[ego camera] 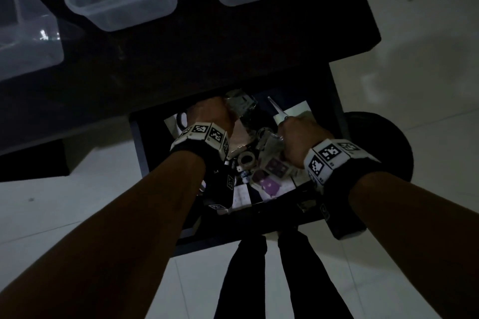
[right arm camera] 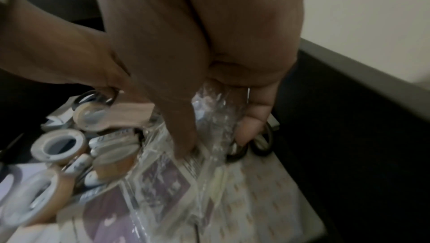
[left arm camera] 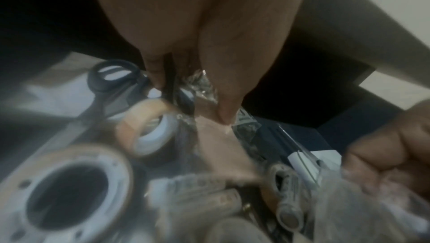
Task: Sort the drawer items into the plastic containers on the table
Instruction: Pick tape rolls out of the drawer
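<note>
Dark table (ego camera: 233,41); open drawer (ego camera: 334,101) crowded with tape rolls (right arm camera: 58,146), both hands (ego camera: 303,137) inside.

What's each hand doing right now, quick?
Left hand: in the drawer, pinching a crinkly clear packet.
Right hand: curled round a clear plastic bag.
</note>
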